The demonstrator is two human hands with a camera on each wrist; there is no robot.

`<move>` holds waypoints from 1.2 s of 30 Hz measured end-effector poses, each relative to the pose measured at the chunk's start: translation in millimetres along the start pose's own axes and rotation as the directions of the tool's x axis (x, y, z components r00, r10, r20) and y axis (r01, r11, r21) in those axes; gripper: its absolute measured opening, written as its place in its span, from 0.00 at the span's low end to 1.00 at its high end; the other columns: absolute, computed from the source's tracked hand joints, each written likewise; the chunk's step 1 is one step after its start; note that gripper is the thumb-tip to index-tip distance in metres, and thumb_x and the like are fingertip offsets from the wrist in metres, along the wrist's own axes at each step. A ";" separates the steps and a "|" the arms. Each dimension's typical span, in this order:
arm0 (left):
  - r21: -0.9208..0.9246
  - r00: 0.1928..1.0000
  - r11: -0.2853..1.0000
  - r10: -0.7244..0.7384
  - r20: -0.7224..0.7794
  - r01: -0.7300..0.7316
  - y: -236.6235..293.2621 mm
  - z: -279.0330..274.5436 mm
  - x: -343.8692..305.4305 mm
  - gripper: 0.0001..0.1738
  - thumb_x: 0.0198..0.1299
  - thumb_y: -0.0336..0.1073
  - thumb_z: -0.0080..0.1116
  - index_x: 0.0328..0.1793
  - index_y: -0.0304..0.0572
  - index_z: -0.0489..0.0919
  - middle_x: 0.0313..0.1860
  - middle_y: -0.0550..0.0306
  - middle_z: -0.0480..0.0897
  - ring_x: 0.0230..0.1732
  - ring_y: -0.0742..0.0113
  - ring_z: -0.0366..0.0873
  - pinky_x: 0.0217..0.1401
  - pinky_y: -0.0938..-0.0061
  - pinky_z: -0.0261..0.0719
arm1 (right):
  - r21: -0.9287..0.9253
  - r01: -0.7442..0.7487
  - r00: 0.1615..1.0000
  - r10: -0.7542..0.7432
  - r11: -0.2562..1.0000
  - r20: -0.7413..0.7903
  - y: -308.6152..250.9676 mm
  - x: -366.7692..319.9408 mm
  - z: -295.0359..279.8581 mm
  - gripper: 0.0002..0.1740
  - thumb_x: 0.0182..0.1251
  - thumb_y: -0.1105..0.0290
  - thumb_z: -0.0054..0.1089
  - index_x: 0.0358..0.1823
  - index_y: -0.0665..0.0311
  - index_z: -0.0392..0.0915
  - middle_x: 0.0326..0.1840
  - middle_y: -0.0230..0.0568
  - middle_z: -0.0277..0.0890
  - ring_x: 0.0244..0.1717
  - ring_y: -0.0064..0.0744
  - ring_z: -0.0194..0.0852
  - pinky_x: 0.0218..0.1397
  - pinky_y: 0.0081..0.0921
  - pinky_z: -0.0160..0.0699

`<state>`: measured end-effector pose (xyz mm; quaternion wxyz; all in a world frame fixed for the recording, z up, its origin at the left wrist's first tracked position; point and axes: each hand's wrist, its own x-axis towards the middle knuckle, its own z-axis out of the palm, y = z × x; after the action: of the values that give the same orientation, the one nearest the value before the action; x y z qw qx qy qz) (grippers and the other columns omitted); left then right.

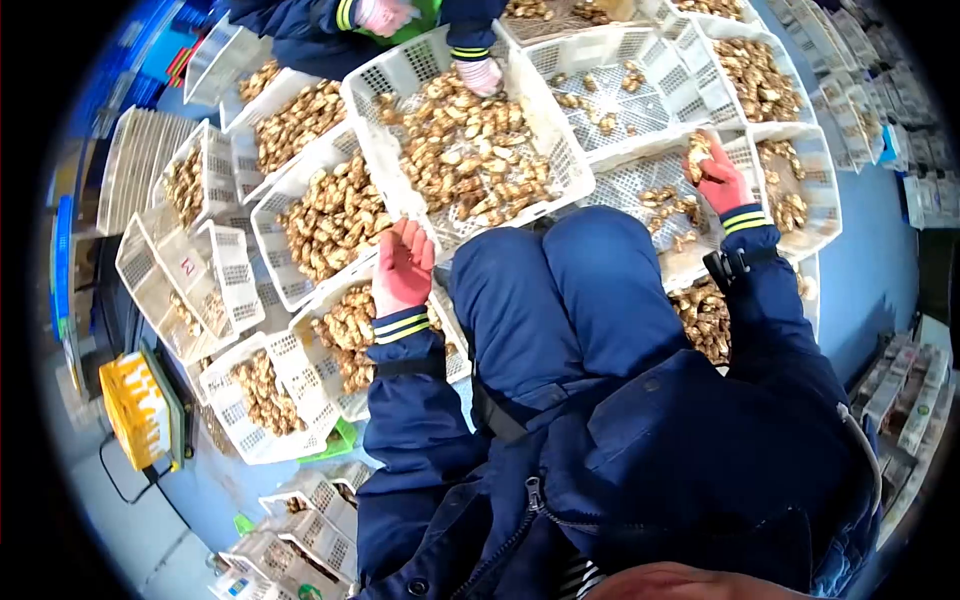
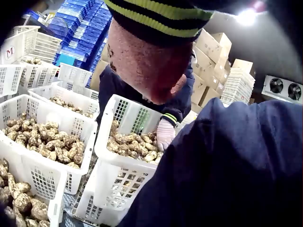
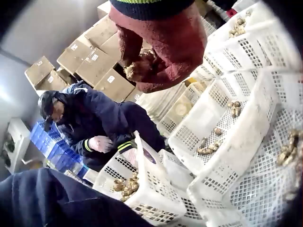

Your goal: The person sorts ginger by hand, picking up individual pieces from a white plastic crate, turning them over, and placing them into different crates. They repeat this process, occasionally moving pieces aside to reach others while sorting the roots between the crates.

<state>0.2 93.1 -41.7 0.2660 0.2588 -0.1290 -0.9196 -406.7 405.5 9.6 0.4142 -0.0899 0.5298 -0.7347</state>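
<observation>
Meanwhile, pinching a knobbly brown mushroom [image 3: 142,64] in the red-gloved right hand [image 1: 722,183], raised over the sparse white perforated plastic crate [image 1: 612,185] on the right, seemingly for a look. Resting the red-gloved left hand [image 1: 403,268] at the near corner of the heaped middle crate [image 1: 520,215]; cannot tell its grip.

knobbly brown lump [image 1: 697,150] | pinched, held aloft | above sparsely filled white crate [image 1: 625,187]

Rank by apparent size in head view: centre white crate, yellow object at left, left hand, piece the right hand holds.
1. centre crate
2. yellow object and left hand: alike, unranked
3. held piece, smallest
</observation>
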 end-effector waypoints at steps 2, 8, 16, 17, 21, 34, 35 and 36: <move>-0.100 0.993 0.993 -0.044 0.113 0.056 2.2 -8.4 -0.4 0.17 0.62 0.43 0.47 0.53 0.46 0.74 0.48 0.57 0.78 0.48 0.66 0.75 0.52 0.69 0.72 | 0.179 0.050 0.994 -0.066 0.983 0.086 9.0 -1.0 6.3 0.31 0.62 0.75 0.47 0.67 0.62 0.50 0.55 0.44 0.64 0.56 0.40 0.64 0.60 0.37 0.62; -0.016 0.996 1.000 -0.012 -0.085 0.011 2.5 -10.0 -0.3 0.17 0.63 0.46 0.45 0.52 0.45 0.73 0.48 0.59 0.78 0.46 0.67 0.76 0.49 0.71 0.74 | 0.036 0.100 0.993 -0.103 0.994 0.062 10.0 -2.3 14.6 0.29 0.57 0.80 0.47 0.63 0.69 0.54 0.50 0.44 0.69 0.49 0.34 0.69 0.55 0.33 0.67; -0.073 0.998 0.996 -0.049 0.051 0.052 2.5 -26.8 4.2 0.19 0.64 0.46 0.42 0.56 0.46 0.72 0.49 0.59 0.78 0.47 0.66 0.76 0.50 0.69 0.75 | -0.065 -0.018 1.000 0.020 0.998 0.023 10.6 16.0 -5.7 0.24 0.60 0.76 0.49 0.60 0.64 0.62 0.49 0.43 0.70 0.48 0.33 0.70 0.52 0.32 0.69; -0.066 0.997 0.997 -0.041 0.060 0.045 2.7 -28.6 4.6 0.19 0.64 0.46 0.42 0.56 0.46 0.71 0.49 0.59 0.77 0.47 0.66 0.76 0.50 0.69 0.75 | -0.161 0.105 0.993 -0.096 0.981 0.062 12.9 30.7 -26.3 0.21 0.62 0.73 0.47 0.58 0.64 0.63 0.50 0.45 0.69 0.50 0.36 0.68 0.53 0.34 0.69; -0.039 0.999 0.999 -0.021 -0.034 0.020 5.0 -32.3 2.1 0.20 0.64 0.46 0.43 0.57 0.47 0.70 0.52 0.60 0.75 0.51 0.67 0.73 0.54 0.70 0.72 | 0.375 0.253 0.919 -0.100 0.892 -0.381 -59.8 70.8 -51.4 0.19 0.68 0.65 0.40 0.58 0.65 0.60 0.54 0.52 0.64 0.55 0.47 0.64 0.58 0.42 0.65; -0.132 0.999 0.991 0.016 -0.042 -0.021 -4.6 -33.6 2.4 0.18 0.65 0.44 0.42 0.54 0.41 0.72 0.48 0.55 0.78 0.48 0.62 0.76 0.51 0.69 0.74 | -0.926 0.076 0.717 0.625 0.370 0.309 95.8 162.7 205.4 0.22 0.61 0.63 0.49 0.56 0.60 0.69 0.36 0.34 0.76 0.27 0.21 0.74 0.30 0.20 0.74; -0.116 0.996 0.992 0.032 -0.082 -0.041 -3.7 -31.6 1.3 0.18 0.64 0.44 0.42 0.54 0.42 0.71 0.47 0.56 0.78 0.46 0.63 0.76 0.51 0.69 0.74 | -0.889 0.456 0.734 0.547 0.040 0.401 105.8 162.0 233.0 0.20 0.52 0.60 0.51 0.47 0.56 0.76 0.35 0.42 0.78 0.35 0.37 0.76 0.39 0.31 0.73; -0.112 0.992 0.992 0.042 -0.121 -0.055 -4.5 -25.9 -0.1 0.18 0.64 0.44 0.43 0.53 0.42 0.71 0.45 0.57 0.78 0.45 0.64 0.76 0.50 0.70 0.75 | -0.840 0.531 0.710 0.599 -0.112 0.369 119.6 164.4 252.9 0.19 0.51 0.59 0.49 0.44 0.53 0.78 0.36 0.44 0.78 0.40 0.42 0.75 0.46 0.33 0.71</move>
<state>12.5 94.3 -64.9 0.3099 0.2937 -0.0661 -0.9019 -306.3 100.4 -35.9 0.3837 -0.6201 0.6832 0.0393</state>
